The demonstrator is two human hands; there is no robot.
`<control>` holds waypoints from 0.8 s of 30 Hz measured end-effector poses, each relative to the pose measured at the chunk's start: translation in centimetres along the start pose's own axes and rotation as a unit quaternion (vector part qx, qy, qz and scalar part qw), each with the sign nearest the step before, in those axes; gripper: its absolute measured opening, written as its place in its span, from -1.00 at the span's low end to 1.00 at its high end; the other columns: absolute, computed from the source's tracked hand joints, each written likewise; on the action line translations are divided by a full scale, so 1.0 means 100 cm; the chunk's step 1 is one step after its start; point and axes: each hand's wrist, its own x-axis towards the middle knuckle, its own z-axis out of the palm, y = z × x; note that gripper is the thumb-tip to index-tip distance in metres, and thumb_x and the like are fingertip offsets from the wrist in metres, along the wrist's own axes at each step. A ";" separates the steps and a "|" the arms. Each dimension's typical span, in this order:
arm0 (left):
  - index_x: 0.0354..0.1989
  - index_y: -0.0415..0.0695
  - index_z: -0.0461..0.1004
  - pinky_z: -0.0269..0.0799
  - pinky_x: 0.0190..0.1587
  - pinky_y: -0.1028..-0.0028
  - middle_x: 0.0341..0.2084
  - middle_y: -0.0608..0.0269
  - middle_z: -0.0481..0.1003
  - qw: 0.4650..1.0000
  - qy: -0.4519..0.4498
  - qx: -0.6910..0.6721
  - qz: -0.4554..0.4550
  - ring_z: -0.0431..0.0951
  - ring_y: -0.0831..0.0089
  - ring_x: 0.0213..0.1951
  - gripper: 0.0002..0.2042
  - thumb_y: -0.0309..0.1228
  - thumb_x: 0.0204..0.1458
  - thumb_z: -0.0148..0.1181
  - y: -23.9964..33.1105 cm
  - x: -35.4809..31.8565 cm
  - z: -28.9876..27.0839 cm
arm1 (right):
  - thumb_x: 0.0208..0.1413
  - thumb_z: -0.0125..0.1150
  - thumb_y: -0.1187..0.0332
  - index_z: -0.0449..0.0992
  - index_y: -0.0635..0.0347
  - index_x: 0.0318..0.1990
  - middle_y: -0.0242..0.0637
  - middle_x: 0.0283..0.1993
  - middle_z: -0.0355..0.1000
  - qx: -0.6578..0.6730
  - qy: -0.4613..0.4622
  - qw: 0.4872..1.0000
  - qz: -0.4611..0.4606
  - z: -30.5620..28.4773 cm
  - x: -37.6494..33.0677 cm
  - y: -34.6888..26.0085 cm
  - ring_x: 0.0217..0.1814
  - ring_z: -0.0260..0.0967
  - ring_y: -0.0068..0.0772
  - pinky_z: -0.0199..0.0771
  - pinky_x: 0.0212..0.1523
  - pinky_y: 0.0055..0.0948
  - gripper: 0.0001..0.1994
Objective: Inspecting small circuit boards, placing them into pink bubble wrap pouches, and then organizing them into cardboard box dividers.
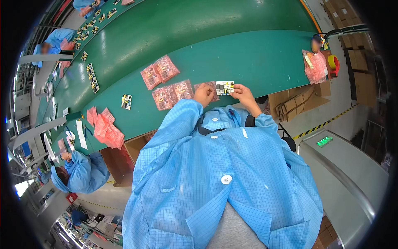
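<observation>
Small circuit board (224, 87) pinched at both ends, left hand (204, 93) and right hand (243, 94) clamped on it, above pink bag (209, 88) for steadiness.

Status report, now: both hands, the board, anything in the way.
Left hand and right hand both grip small circuit board, held over green table. Pink bagged boards lie just left. Nothing blocking.

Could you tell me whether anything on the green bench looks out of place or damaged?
Nothing stands out. Both hands, left hand and right hand, hold a small circuit board flat above the green bench; pink bags lie beside them, none torn that shows.
</observation>
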 end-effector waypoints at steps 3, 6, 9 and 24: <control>-0.35 -0.23 0.53 0.47 -0.40 0.45 -0.38 0.17 0.42 0.999 0.026 -0.026 -0.007 0.50 0.41 -0.49 -0.94 -0.54 0.01 0.25 0.003 -0.003 0.000 | -0.03 0.35 0.50 0.43 0.36 0.03 -0.25 -0.14 0.57 -0.039 -0.003 0.999 0.005 0.004 0.009 0.005 -0.16 0.48 -0.52 0.45 -0.15 -0.56 -0.57; -0.35 -0.24 0.53 0.47 -0.41 0.48 -0.37 0.18 0.42 0.998 0.038 -0.056 -0.016 0.50 0.43 -0.49 -0.94 -0.56 0.00 0.25 0.008 -0.005 -0.003 | -0.05 0.38 0.48 0.44 0.37 0.02 -0.25 -0.20 0.58 -0.052 -0.004 0.999 0.008 -0.002 0.015 0.006 -0.15 0.49 -0.51 0.45 -0.13 -0.56 -0.56; -0.35 -0.26 0.51 0.47 -0.39 0.47 -0.34 0.20 0.39 0.994 0.051 -0.098 -0.022 0.52 0.45 -0.45 -0.94 -0.57 0.01 0.23 0.013 -0.006 -0.009 | -0.02 0.37 0.42 0.47 0.28 -0.01 -0.34 -0.24 0.57 -0.142 -0.066 0.986 0.056 0.007 0.008 -0.028 -0.32 0.39 -0.66 0.31 -0.39 -0.59 -0.61; -0.34 0.00 0.64 0.07 0.27 0.09 0.03 0.17 0.42 0.989 0.136 0.059 0.000 0.24 0.07 0.18 -0.84 -0.37 -0.14 0.38 0.062 0.007 -0.030 | -0.05 0.42 0.32 0.54 0.24 -0.07 -0.48 -0.44 0.47 -0.077 -0.083 0.992 0.062 0.041 0.025 -0.049 -0.58 0.22 -0.69 0.15 -0.58 -0.63 -0.62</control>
